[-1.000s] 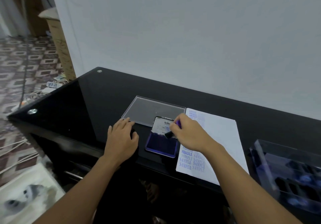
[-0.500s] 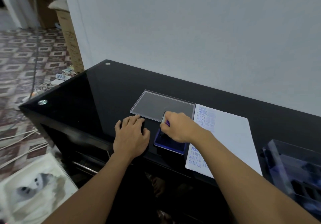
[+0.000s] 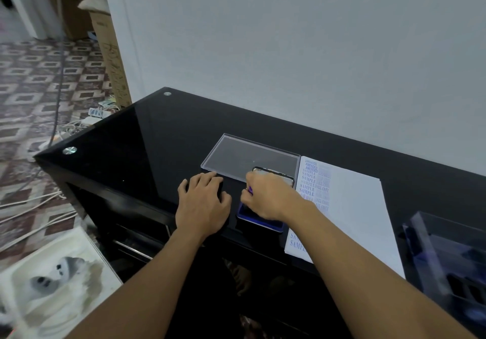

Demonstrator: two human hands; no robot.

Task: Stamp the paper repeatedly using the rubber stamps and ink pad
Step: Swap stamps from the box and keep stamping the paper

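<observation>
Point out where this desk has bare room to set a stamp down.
Free: the desktop left of the clear lid and left hand, out to the corner; the strip between lid, paper and wall. Crowded: the near edge, where left hand, ink pad, right hand holding the stamp, and paper adjoin.

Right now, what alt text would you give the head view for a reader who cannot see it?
The right hand pinches a purple rubber stamp over the open blue ink pad on a black table, while the left hand rests flat beside it. White paper with blue stamped words lies to the right; a clear lid lies behind the pad.
</observation>
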